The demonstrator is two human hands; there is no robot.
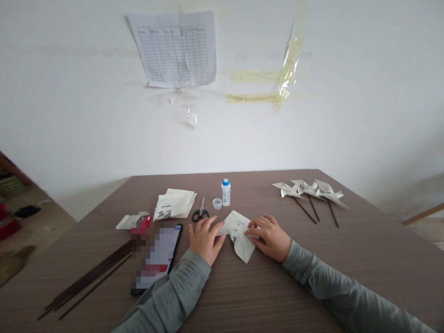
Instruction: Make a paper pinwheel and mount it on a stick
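A piece of printed paper with cut, partly folded-in flaps lies on the table in front of me. My left hand is at its left edge, fingers spread and fingertips on or against the paper. On the other side, my right hand has its bent fingers together on a right-hand flap, gripping it. Just beyond the hands stand a white glue bottle with a blue top and its loose clear cap. Black-handled scissors lie past my left fingertips.
Several paper squares are stacked at left, near a small red box. Thin dark sticks and a phone lie left of my arm. Three paper pinwheels on sticks lie back right. A wall borders the table.
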